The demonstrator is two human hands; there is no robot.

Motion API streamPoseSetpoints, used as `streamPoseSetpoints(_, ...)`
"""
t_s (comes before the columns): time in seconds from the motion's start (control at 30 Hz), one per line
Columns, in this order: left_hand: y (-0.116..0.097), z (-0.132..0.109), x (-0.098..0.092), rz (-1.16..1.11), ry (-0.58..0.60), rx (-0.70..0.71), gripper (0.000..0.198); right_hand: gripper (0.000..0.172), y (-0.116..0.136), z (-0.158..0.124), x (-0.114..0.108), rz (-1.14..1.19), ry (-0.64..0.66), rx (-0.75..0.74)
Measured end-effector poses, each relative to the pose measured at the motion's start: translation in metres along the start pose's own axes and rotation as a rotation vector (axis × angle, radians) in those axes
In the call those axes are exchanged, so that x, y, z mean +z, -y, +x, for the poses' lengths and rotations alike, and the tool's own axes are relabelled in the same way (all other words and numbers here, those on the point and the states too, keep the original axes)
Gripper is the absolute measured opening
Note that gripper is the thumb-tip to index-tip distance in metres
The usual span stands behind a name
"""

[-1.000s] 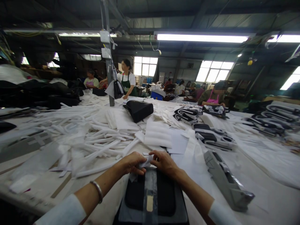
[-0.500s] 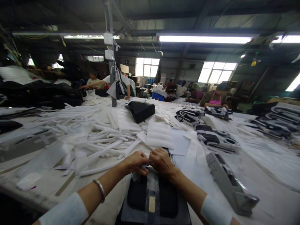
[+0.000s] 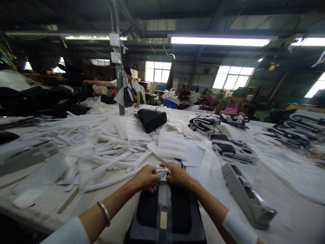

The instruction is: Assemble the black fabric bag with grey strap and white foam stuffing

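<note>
A flat black bag [image 3: 179, 211] lies in front of me, with a strip of clear plastic [image 3: 164, 200] down its middle and a tan label [image 3: 163, 220] on the strip. At the bag's far end, my left hand [image 3: 147, 178] pinches a crumpled piece of translucent plastic film [image 3: 162, 173]. My right hand [image 3: 178, 174] faces it across a small gap, thumb and forefinger closed on the film's other side. Part of the film is hidden behind the fingers.
White foam strips [image 3: 109, 157] cover the left and middle of the table. A black bag [image 3: 151, 119] stands beyond foam sheets [image 3: 171, 145]. At right lie a grey dispenser-like holder [image 3: 247, 196] and folded black pieces [image 3: 223, 144]. A post [image 3: 119, 78] rises behind; co-workers [image 3: 232, 105] are farther off.
My right hand has opened out from a tighter grip and moved slightly right, showing more film between the hands. The view has shifted a little. A co-worker by the post has straightened up.
</note>
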State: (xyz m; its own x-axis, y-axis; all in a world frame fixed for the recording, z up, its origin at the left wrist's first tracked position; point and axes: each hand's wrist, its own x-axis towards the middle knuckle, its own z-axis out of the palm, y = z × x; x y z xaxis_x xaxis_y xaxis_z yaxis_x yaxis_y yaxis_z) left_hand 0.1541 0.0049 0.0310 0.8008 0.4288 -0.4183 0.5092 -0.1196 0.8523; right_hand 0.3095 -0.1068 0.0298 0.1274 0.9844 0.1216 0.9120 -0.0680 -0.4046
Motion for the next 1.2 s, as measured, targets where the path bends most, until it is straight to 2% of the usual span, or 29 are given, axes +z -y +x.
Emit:
streamPoseSetpoints(0.1,0.002,-0.007,0.005,0.099,-0.116,0.077,0.018,0.063,-0.01,-0.001,-0.015,0.238,0.159,-0.022)
streamPoseSetpoints(0.2,0.0,-0.014,0.009,0.174,-0.161,0.155,0.012,0.072,-0.009,0.002,-0.023,0.494,0.282,0.001)
streamPoseSetpoints(0.3,-0.004,-0.02,0.01,0.234,-0.208,0.183,0.01,0.071,-0.005,0.008,-0.021,0.528,0.314,-0.016)
streamPoseSetpoints(0.4,-0.004,-0.022,0.01,0.283,-0.234,0.201,0.01,0.061,-0.003,0.014,-0.015,0.554,0.28,-0.003)
streamPoseSetpoints(0.6,0.004,-0.017,0.009,0.303,-0.24,0.268,0.018,0.029,-0.009,0.017,-0.01,0.554,0.166,0.136)
streamPoseSetpoints(0.83,-0.005,-0.012,0.007,0.246,-0.201,0.151,0.02,0.011,-0.01,0.018,-0.002,0.605,0.067,0.14)
streamPoseSetpoints(1.07,-0.004,-0.008,0.007,0.234,-0.208,0.117,0.015,0.008,-0.011,0.014,0.005,0.639,0.0,0.097)
streamPoseSetpoints(1.2,-0.002,-0.012,0.012,0.213,-0.244,0.23,0.016,0.012,-0.014,0.012,0.007,0.695,-0.019,0.071)
